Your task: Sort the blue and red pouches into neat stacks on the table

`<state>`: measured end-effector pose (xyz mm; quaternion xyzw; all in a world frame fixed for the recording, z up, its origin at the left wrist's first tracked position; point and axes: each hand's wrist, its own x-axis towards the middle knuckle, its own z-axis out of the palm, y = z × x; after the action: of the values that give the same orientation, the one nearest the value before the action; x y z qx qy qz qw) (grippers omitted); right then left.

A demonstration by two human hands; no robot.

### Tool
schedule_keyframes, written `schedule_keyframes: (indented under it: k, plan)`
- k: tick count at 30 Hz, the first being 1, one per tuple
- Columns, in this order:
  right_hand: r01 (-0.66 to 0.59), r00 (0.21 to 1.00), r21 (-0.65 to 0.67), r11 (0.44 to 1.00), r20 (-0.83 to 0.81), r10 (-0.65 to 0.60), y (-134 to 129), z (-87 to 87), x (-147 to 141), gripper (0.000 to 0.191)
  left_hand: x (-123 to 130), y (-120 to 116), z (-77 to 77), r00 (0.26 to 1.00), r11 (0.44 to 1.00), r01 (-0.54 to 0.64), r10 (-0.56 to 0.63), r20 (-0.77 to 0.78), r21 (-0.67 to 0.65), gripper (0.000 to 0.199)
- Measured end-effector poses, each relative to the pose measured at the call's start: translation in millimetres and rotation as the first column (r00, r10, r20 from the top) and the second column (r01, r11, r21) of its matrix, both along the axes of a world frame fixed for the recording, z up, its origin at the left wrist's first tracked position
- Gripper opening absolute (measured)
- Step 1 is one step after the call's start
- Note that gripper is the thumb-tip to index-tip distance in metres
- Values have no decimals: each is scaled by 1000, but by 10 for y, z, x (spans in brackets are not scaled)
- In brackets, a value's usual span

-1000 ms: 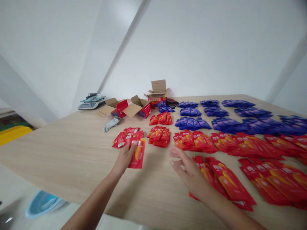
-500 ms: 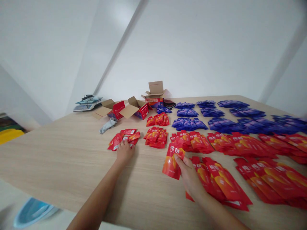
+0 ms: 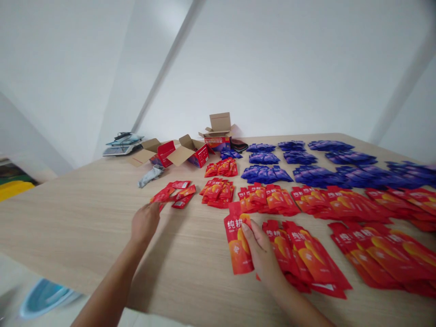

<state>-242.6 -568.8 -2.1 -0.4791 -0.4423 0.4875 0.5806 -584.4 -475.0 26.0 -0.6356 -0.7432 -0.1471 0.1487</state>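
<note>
My right hand (image 3: 262, 250) is closed on a red pouch (image 3: 240, 245) with orange fruit print, held upright over the table with its front towards me. At the left, my left hand (image 3: 146, 222) pinches another red pouch (image 3: 162, 195) by its near end; the fingertips are partly hidden behind the hand. Just beyond it lies a small loose group of red pouches (image 3: 184, 196), some with white labels up. To the right of that group is a neater red pile (image 3: 217, 193). Beside my right wrist, fanned red pouches (image 3: 309, 256) overlap on the table.
Rows of blue pouches (image 3: 267, 175) and more red pouches (image 3: 384, 254) cover the right side of the wooden table (image 3: 85, 209). At the back stand open cartons (image 3: 218, 141), a crumpled grey packet (image 3: 150, 176) and a scale (image 3: 122, 147). A blue basin (image 3: 47, 297) is on the floor.
My left hand has pulled back and left from the loose group with a red pouch in its fingers. My right hand has shifted slightly left and lower with its pouch.
</note>
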Motion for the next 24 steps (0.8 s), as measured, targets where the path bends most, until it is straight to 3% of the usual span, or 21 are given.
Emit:
schedule_keyframes:
  k: [3,5,8,10,12,14,16,18,20,24]
  plan:
    - [-86,994,86,993,77,80,-11,87,8,39,42,-244,412,992,980,57,-78,103,191,32]
    - [-151,984,199,968,120,129,-25,188,5,33,195,-394,655,933,967,169,-219,285,190,28]
    - [-252,956,356,900,235,175,-41,324,-34,26,597,-538,840,687,893,448,-376,622,44,28]
    - [-350,918,368,862,320,236,-43,350,-88,24,922,-573,810,472,806,592,-330,817,-16,28]
    - [-415,885,302,858,354,303,-36,312,-151,24,1238,-580,677,267,772,635,-242,933,18,28]
    - [-374,894,229,899,345,285,-21,232,-203,24,1512,-585,494,67,821,558,-192,979,122,31]
    - [-249,926,177,952,331,181,3,147,-228,24,1731,-603,320,-166,874,441,-145,975,205,35]
    - [-144,943,153,978,320,89,29,81,-227,22,1892,-631,200,-368,879,425,-50,929,216,38]
    - [-98,949,137,986,311,52,46,37,-218,21,1994,-654,143,-449,850,490,57,892,192,41]
    - [-71,983,90,993,175,54,42,-23,-238,22,2058,-649,115,-458,874,455,62,887,173,38]
